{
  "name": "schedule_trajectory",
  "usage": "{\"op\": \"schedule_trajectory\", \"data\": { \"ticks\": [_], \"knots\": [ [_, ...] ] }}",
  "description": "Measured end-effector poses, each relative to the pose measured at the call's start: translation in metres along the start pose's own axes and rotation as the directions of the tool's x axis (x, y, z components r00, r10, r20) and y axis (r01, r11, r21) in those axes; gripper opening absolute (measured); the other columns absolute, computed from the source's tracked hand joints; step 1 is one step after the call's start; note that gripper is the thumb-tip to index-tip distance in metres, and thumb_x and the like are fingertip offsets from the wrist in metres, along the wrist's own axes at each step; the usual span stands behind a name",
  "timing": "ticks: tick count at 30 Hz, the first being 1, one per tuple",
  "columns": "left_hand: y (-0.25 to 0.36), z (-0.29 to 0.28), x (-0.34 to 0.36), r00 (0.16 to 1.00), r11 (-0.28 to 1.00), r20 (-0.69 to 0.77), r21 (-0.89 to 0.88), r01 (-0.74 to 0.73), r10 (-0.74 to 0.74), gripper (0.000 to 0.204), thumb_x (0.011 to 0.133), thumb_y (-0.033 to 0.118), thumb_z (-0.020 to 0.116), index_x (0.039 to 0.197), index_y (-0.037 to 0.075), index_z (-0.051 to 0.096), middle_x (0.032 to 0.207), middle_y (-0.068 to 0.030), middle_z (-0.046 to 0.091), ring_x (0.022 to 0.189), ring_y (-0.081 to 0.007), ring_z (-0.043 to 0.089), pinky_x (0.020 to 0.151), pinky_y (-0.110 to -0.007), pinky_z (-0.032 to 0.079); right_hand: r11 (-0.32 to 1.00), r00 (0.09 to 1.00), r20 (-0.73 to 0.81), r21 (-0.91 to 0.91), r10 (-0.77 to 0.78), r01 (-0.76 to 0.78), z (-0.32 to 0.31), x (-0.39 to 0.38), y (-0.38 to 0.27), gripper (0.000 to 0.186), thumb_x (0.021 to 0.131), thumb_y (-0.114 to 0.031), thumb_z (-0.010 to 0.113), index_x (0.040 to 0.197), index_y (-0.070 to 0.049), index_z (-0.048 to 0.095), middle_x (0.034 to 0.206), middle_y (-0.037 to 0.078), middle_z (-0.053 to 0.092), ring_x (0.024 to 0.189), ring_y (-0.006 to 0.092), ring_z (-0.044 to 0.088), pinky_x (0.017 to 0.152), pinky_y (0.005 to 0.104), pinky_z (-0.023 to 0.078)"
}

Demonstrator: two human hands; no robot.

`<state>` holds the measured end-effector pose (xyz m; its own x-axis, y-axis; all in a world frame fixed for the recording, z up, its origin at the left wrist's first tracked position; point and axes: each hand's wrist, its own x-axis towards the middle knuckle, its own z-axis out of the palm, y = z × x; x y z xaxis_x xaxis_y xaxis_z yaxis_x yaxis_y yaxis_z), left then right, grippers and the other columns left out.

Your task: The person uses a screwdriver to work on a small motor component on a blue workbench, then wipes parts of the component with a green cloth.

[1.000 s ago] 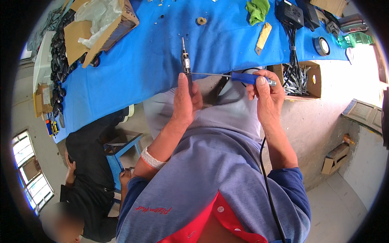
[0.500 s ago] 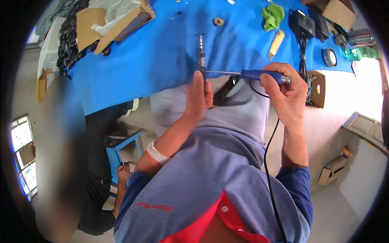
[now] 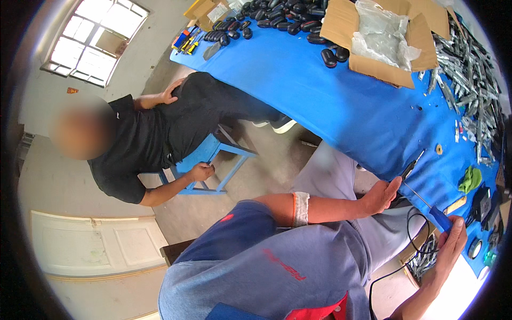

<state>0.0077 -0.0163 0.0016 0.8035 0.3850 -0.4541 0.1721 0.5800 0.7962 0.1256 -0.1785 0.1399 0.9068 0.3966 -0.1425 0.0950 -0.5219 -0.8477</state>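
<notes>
My left hand is closed around a slim black tool with a thin metal tip that points away over the edge of the blue-covered table. In my right hand is a screwdriver with a blue handle. Its thin shaft reaches toward the black tool, close to my left fingers. Whether the tip touches the tool is too small to tell. A black cable loops beside my right hand and runs down past my shirt.
A person in black sits on a blue stool at left. The blue table bears black oval cases, an open cardboard box, piled metal strips, a green cloth and a tape roll.
The view has swung left, so my hands now appear at the right and the seated person shows fully. Both hands keep their holds on the black tool and the screwdriver.
</notes>
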Motion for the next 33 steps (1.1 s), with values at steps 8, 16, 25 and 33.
{"op": "schedule_trajectory", "data": {
  "ticks": [8,16,25,33],
  "knots": [
    [-0.001,-0.002,0.005,0.998,0.999,0.047,0.009,0.037,-0.037,0.062,0.081,0.07,0.036,0.05,0.017,0.031,0.046,0.0036,0.031,0.038,-0.0094,0.032,0.034,-0.027,0.023,0.953,0.955,0.056,-0.069,-0.29,0.293,0.006,0.008,-0.006,0.028,0.096,-0.031,0.041,0.083,-0.007,0.05,0.071,-0.003,0.039,0.06,0.0031,0.029,0.049,0.0186,0.021],
    [0.016,0.001,-0.006,1.0,0.999,0.027,0.031,-0.008,0.007,0.061,0.087,0.062,0.036,0.047,0.016,0.029,0.044,0.0047,0.03,0.038,-0.0089,0.029,0.036,-0.028,0.024,0.994,0.994,-0.031,-0.001,-0.108,0.108,0.016,-0.002,-0.027,0.031,0.096,-0.034,0.038,0.085,-0.007,0.048,0.069,-0.004,0.037,0.06,0.0034,0.029,0.051,0.0189,0.021],
    [0.001,0.002,0.004,1.0,1.0,0.009,-0.004,0.022,-0.022,0.058,0.085,0.063,0.038,0.05,0.018,0.028,0.046,0.0066,0.027,0.036,-0.008,0.026,0.034,-0.028,0.02,0.984,0.979,0.113,-0.028,-0.172,0.176,0.005,0.008,-0.019,0.026,0.096,-0.029,0.043,0.083,-0.007,0.047,0.072,-0.004,0.037,0.063,0.0033,0.028,0.052,0.0184,0.021],
    [0.0,-0.001,0.005,1.0,0.993,-0.002,0.11,0.031,-0.031,0.066,0.087,0.066,0.03,0.046,0.013,0.03,0.043,0.0016,0.033,0.038,-0.0114,0.031,0.037,-0.03,0.027,0.985,0.984,0.039,-0.018,-0.173,0.173,0.012,0.001,-0.023,0.032,0.096,-0.032,0.04,0.089,-0.003,0.05,0.071,-0.001,0.042,0.058,0.0043,0.035,0.049,0.0196,0.023]
  ]
}}
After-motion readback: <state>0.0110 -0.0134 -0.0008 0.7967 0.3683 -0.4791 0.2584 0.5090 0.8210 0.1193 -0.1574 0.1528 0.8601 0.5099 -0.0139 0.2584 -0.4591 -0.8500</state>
